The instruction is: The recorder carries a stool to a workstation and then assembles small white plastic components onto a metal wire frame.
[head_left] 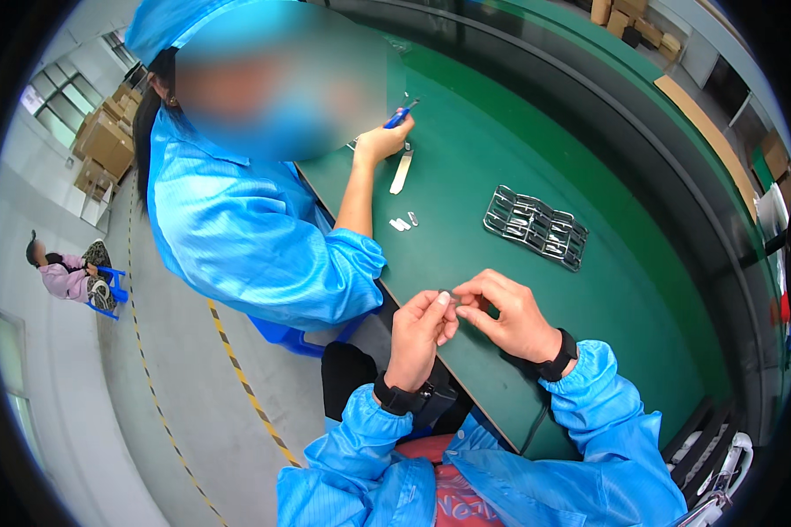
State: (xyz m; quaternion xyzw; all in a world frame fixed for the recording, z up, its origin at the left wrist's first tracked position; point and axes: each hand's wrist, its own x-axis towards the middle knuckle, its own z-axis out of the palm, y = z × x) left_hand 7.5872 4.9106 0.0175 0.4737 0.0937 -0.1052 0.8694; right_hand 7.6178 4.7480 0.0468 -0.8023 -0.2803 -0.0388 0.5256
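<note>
My left hand (pixel 422 329) is closed in a pinch, holding a small dark piece (pixel 449 294) between thumb and fingers over the table's near edge. Right beside it, my right hand (pixel 508 314) has its thumb and forefinger curled at the same piece. What exactly the piece is stays too small and covered to tell. Beyond my hands lies a black and clear plastic tray (pixel 536 227) with rows of narrow compartments. Several small white and silvery pieces (pixel 402 221) rest on the table to the left of that tray.
A co-worker in a blue smock (pixel 246 220) sits close on my left, gripping a blue-handled tool (pixel 399 117). Near that hand is a cream-coloured strip (pixel 402 173). The green table (pixel 466 167) ends at a dark raised rail (pixel 624 123). A black cable (pixel 534 429) hangs near my right forearm.
</note>
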